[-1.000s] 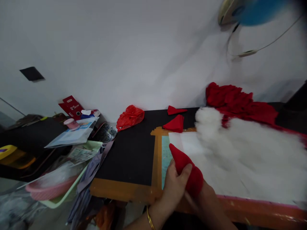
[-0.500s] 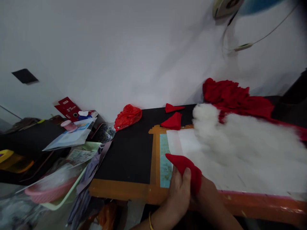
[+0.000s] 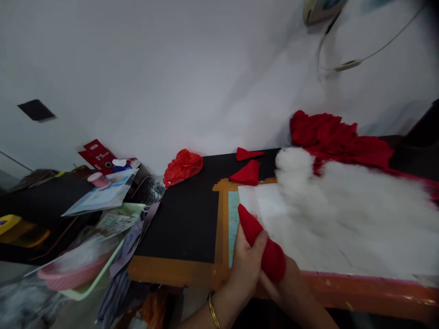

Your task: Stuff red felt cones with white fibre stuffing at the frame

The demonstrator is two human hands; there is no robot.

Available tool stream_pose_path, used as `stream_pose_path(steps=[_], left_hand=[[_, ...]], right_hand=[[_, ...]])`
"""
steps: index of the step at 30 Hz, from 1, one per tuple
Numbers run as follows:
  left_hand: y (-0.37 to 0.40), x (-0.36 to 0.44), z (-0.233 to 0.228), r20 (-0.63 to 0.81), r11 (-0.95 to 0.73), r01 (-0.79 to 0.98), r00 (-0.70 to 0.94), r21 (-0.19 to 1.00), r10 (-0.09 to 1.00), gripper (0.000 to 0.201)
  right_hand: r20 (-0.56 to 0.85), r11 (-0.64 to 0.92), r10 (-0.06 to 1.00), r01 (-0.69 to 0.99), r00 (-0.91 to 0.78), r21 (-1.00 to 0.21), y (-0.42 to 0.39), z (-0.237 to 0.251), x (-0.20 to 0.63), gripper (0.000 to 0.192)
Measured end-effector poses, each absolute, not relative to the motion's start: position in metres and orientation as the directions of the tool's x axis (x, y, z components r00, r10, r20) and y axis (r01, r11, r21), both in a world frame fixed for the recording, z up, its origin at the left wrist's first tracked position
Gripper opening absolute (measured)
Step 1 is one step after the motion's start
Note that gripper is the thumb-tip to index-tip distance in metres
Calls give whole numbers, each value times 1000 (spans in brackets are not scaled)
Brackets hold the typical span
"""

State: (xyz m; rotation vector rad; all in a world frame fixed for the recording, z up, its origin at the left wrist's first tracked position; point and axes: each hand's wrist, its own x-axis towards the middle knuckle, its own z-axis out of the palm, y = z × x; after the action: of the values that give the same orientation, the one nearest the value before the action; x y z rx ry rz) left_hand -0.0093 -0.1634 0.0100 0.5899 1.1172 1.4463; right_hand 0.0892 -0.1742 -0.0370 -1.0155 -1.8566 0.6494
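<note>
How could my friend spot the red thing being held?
Find the table with white fluff. By its front edge, left of the fluff, the left hand grips a pointed red cloth. Only it is held; the red pieces behind lie on the table.

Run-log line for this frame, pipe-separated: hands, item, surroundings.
left hand: grips red fabric cone | right hand: at cone's wide end, grip unclear | nearby: white fluff, red plastic bag
</note>
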Motion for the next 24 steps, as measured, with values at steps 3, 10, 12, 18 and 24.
stream_pose_path(steps=[3,10,12,18,24], left_hand=[[-167,-7,5,-298,152,-504,-223,850,928,56],[-157,-24,16,-357,140,-714,-163,686,920,36],[-153,-31,21,-368,130,-758,-154,639,917,37],[-160,-27,23,-372,179,-779,-75,601,925,41],[-164,-27,23,-302,195,-723,-21,663,953,66]], right_hand=[[458,558,829,423,-319,-714,-172,-35,89,24],[511,623,782,428,-357,-655,-178,-30,90,54],[615,678,727,462,-306,-571,-179,-32,88,55],[729,732,613,567,-304,-379,-174,-42,81,52],[804,762,484,618,-345,-193,-182,-47,92,47]])
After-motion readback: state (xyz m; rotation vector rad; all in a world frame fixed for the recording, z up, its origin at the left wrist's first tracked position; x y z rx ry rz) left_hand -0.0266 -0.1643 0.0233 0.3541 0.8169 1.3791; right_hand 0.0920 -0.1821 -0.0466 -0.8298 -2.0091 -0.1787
